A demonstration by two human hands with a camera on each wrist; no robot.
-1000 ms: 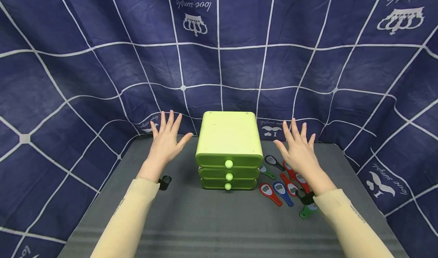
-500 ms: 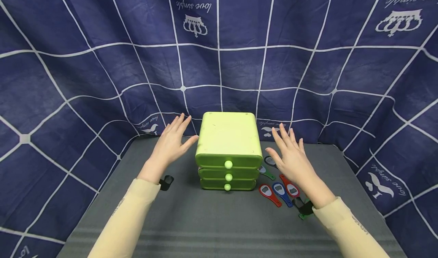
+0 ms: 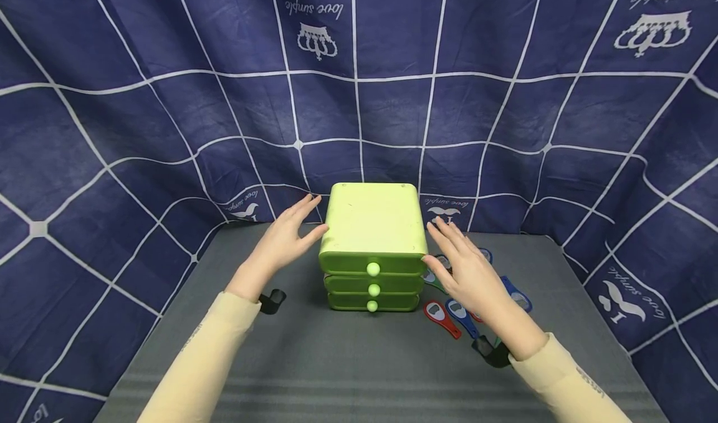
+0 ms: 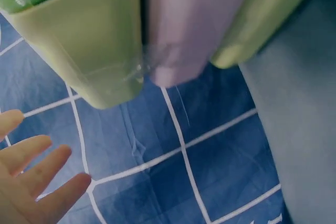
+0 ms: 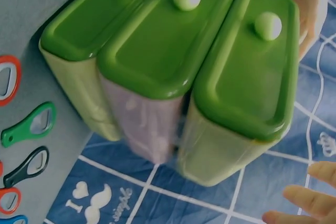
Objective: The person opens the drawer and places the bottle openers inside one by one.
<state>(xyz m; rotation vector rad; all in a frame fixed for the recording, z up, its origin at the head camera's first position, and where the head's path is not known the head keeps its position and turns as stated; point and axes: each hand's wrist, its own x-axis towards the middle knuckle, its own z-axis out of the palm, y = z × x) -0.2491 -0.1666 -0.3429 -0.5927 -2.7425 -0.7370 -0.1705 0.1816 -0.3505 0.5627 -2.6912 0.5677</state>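
Observation:
A green three-drawer box [image 3: 374, 220] stands in the middle of the table, its round light-green knobs facing me. My left hand [image 3: 276, 243] is raised beside its left side, fingers straight, thumb tip at the upper edge. On the other side my right hand [image 3: 473, 276] hovers with extended fingers, its thumb tip overlapping the box's right front corner. Both palms face the box and neither hand holds anything. In the right wrist view the drawers' green fronts [image 5: 244, 72] and pale and lilac side walls show, with right fingertips [image 5: 310, 198] at the lower right.
Several bottle openers lie right of the box, among them a red one [image 3: 442, 319], a blue one [image 3: 462, 317] and a green one [image 5: 29, 124]; my right hand and forearm hide others. A dark blue gridded cloth [image 3: 392, 111] hangs behind and at both sides of the grey table [image 3: 336, 361].
Both hands have moved inward and slightly lower, towards the sides of the drawer box. Their spread fingers have drawn closer together. The box has stayed in place.

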